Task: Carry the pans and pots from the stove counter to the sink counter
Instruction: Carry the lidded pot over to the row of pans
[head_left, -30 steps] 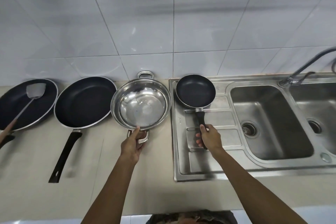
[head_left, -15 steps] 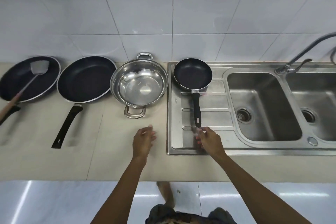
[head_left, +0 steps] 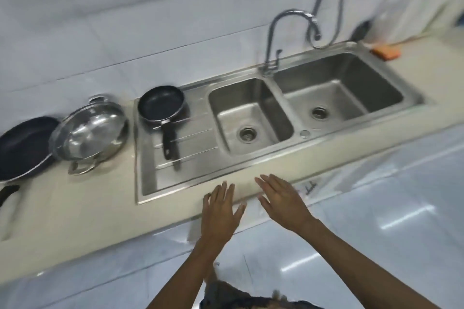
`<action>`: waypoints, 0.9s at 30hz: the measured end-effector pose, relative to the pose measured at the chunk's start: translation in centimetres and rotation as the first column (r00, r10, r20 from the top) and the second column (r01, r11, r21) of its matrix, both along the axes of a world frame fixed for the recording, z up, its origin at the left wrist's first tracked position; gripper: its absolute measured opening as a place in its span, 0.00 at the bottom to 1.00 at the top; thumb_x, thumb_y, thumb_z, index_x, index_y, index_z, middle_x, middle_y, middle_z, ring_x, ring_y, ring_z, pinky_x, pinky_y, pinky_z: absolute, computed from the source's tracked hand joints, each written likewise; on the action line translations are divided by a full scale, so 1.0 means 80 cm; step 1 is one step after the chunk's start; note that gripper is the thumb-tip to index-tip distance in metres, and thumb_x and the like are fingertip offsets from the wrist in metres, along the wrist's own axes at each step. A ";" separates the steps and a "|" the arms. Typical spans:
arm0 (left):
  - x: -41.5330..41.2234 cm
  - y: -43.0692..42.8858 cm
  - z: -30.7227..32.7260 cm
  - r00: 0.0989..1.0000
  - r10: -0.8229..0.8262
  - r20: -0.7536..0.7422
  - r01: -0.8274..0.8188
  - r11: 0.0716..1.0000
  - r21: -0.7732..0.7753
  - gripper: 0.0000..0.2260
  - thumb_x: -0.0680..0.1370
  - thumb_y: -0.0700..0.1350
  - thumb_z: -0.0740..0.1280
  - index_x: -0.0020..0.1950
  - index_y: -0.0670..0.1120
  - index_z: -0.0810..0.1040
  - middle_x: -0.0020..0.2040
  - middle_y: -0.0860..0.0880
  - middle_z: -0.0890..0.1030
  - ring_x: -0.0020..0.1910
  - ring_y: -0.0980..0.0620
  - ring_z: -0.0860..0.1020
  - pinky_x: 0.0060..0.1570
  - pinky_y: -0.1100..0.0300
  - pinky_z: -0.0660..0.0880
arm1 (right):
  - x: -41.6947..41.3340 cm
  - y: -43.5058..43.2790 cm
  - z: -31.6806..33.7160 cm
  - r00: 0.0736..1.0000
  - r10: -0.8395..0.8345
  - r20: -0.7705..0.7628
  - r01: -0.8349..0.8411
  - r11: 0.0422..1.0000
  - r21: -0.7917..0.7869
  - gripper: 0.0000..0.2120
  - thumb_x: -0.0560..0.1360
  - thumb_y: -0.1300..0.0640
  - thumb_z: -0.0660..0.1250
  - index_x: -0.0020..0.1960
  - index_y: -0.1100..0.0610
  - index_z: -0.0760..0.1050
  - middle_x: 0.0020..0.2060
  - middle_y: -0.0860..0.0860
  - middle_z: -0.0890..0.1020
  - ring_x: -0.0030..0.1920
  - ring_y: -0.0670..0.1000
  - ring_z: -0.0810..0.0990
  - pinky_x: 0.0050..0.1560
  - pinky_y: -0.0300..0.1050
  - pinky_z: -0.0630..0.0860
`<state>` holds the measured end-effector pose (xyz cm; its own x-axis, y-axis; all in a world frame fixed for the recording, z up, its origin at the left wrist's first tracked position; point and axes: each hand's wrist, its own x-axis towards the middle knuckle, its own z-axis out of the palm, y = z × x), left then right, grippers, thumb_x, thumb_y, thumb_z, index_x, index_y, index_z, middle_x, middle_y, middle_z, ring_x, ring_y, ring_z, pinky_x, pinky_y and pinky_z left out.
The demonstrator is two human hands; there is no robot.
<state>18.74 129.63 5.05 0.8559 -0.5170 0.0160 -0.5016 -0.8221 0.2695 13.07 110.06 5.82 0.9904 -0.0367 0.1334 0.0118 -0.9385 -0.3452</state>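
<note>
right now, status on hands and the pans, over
Left hand and right hand open, empty, over counter edge. Small black pan on sink drainboard; steel pot beside it on the counter. Nothing blocking.

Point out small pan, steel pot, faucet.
small pan (head_left: pixel 160 102): head view, middle of its black inside.
steel pot (head_left: pixel 90 130): head view, its shiny inner bottom.
faucet (head_left: pixel 291 14): head view, top of its curved spout.
</note>
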 end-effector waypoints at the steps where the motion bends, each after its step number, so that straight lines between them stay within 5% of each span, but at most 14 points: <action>1: -0.014 -0.036 0.004 0.998 -0.062 0.010 0.062 0.998 0.002 0.27 0.79 0.59 0.66 0.72 0.44 0.75 0.73 0.42 0.75 0.71 0.42 0.73 0.69 0.42 0.69 | -0.026 -0.029 0.004 0.999 -0.053 -0.012 0.053 0.998 -0.036 0.23 0.77 0.53 0.72 0.70 0.59 0.77 0.65 0.59 0.81 0.66 0.63 0.79 0.63 0.61 0.78; 7: -0.071 -0.252 0.031 0.914 -0.394 0.097 0.396 0.918 0.008 0.32 0.81 0.65 0.54 0.77 0.46 0.68 0.79 0.43 0.66 0.78 0.44 0.63 0.77 0.44 0.58 | -0.155 -0.211 0.041 0.933 -0.349 -0.089 0.327 0.925 -0.193 0.29 0.83 0.40 0.52 0.79 0.53 0.65 0.77 0.58 0.67 0.77 0.63 0.64 0.74 0.64 0.65; 16: -0.130 -0.558 0.072 0.743 -0.653 0.146 0.662 0.749 -0.024 0.33 0.81 0.66 0.52 0.77 0.45 0.68 0.78 0.42 0.67 0.78 0.43 0.64 0.76 0.44 0.55 | -0.283 -0.442 0.085 0.730 -0.674 -0.117 0.629 0.729 -0.270 0.31 0.83 0.38 0.49 0.80 0.51 0.61 0.78 0.56 0.66 0.78 0.63 0.62 0.75 0.65 0.62; 27: -0.170 -0.955 0.081 0.630 -0.772 0.090 0.776 0.630 -0.028 0.34 0.80 0.67 0.53 0.77 0.45 0.69 0.77 0.42 0.68 0.77 0.43 0.65 0.75 0.44 0.55 | -0.341 -0.776 0.102 0.546 -0.825 -0.143 0.784 0.564 -0.262 0.32 0.82 0.39 0.46 0.79 0.54 0.65 0.76 0.57 0.70 0.76 0.63 0.67 0.73 0.63 0.66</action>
